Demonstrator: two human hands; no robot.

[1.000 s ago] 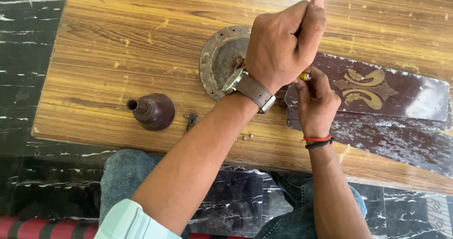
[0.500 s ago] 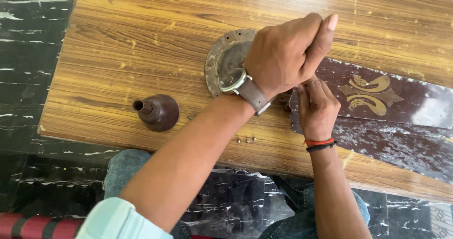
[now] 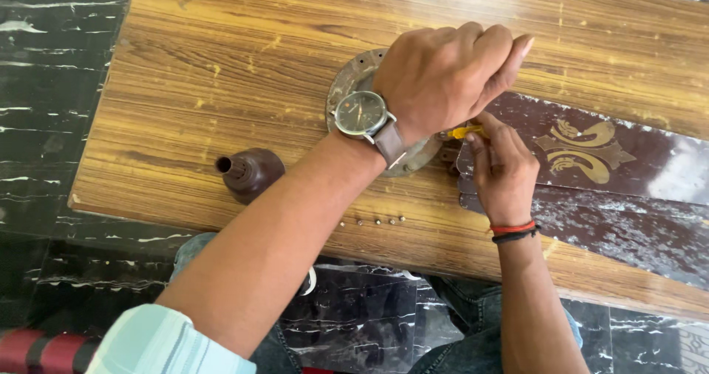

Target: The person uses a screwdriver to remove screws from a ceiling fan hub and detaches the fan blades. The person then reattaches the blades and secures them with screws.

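Near the middle of the wooden table (image 3: pixel 221 71), a little toward its near edge, lies a round metal fan plate (image 3: pixel 346 86) with dark brown fan blades (image 3: pixel 613 160) reaching off to the right edge. A yellow-handled screwdriver (image 3: pixel 465 132) stands where a blade meets the plate. The left hand (image 3: pixel 447 75) is curled over the tool from above, fingers pressed together around its top. The right hand (image 3: pixel 506 171) sits just below, fingertips pinching the yellow shaft near the joint. Four small screws (image 3: pixel 380 221) lie in a row by the near edge, apart from the plate, so some fasteners look already out while one is in hand; I cannot tell how many remain. A brown bell-shaped cover (image 3: pixel 249 173) lies on its side toward the left near corner.
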